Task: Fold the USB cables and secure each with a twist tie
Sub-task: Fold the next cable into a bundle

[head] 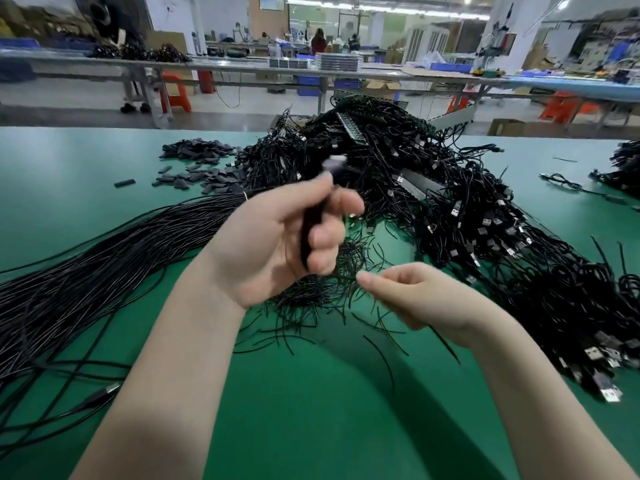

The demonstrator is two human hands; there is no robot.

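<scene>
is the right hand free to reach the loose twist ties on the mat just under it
Probably yes. The right hand hangs just over the scattered twist ties on the green mat, fingers loosely curled; whether it already pinches one is blurred. Nothing lies between. The left hand grips a folded cable off to the side.

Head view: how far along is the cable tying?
Done: a big heap of cables lies behind the hands; whether they are tied is unclear. In hand: the left hand grips a folded cable; the right hand reaches over the loose ties. Left: the long bundle of straight cables.
</scene>
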